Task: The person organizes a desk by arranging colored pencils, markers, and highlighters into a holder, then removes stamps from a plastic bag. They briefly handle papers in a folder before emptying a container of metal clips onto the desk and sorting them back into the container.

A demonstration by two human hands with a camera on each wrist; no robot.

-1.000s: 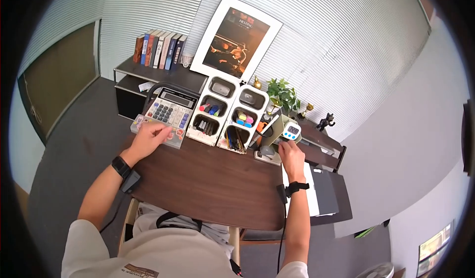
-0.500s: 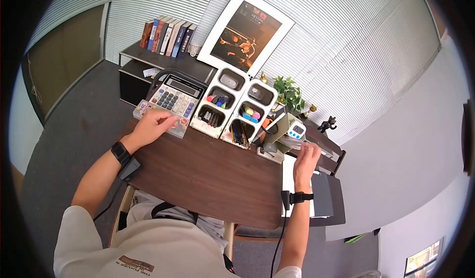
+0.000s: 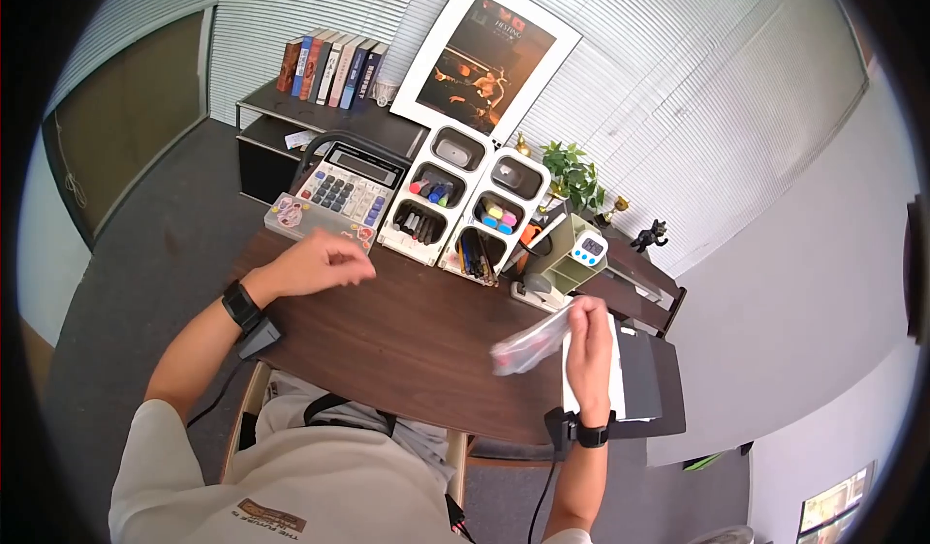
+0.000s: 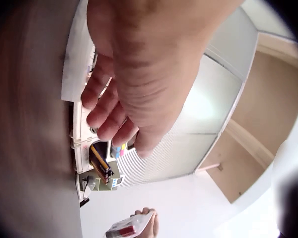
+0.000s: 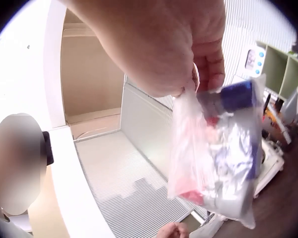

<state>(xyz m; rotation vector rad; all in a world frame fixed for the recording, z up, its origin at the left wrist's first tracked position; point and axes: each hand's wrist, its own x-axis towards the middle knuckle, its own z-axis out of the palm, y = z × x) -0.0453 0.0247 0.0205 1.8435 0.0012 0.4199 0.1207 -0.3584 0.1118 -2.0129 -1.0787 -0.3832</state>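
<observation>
My right hand (image 3: 589, 355) pinches the top of a clear plastic zip bag (image 3: 531, 345) between thumb and fingers. The bag hangs tilted over the right part of the desk. Through its plastic in the right wrist view show a dark blue piece (image 5: 238, 95), red bits and something shiny silver. My left hand (image 3: 315, 265) hovers over the desk's left side with loosely bent fingers and nothing in them. Just beyond it lies a translucent case (image 3: 320, 219) with stickers, in front of a large calculator (image 3: 344, 195).
Two white organizers (image 3: 426, 239) with pens, markers and erasers stand at the desk's back. Right of them is a green holder (image 3: 572, 271) bearing a white timer (image 3: 589, 248). White paper and a dark folder (image 3: 637, 374) lie at the right edge.
My right hand has drawn back from beside the timer toward me, and the bag has swung out over the desk. My left hand has shifted right, off the sticker case.
</observation>
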